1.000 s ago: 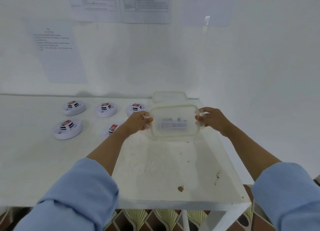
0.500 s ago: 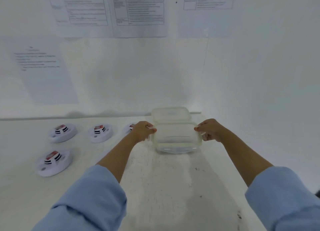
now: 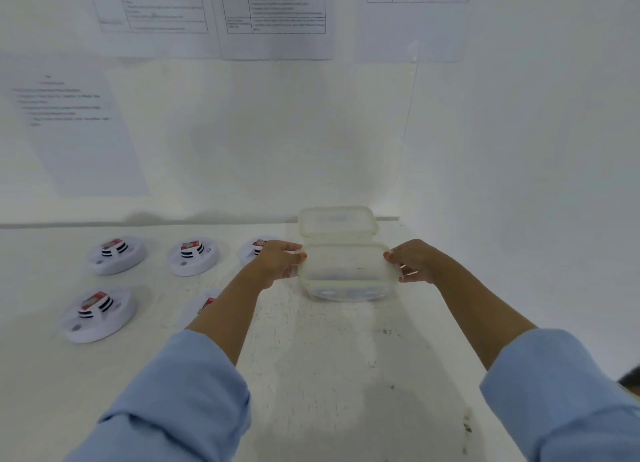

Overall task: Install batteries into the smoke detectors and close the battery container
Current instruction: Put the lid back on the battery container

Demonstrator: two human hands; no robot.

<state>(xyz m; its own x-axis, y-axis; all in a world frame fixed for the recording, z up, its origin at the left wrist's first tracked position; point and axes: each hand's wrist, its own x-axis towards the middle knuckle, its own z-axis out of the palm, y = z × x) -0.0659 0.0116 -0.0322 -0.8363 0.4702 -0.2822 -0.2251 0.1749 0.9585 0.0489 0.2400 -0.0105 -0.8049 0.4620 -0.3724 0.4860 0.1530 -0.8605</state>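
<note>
Grip: left hand (image 3: 280,262), right hand (image 3: 414,262) on cloudy translucent container (image 3: 346,271)

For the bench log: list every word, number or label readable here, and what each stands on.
None can be quoted.
White printed table sheets high on the wall: too blurred to read.
White text sheet lower left on the wall: too blurred.
Red-and-white labels on the round white smoke detectors: too small.
No text seen on the clear plastic container.
</note>
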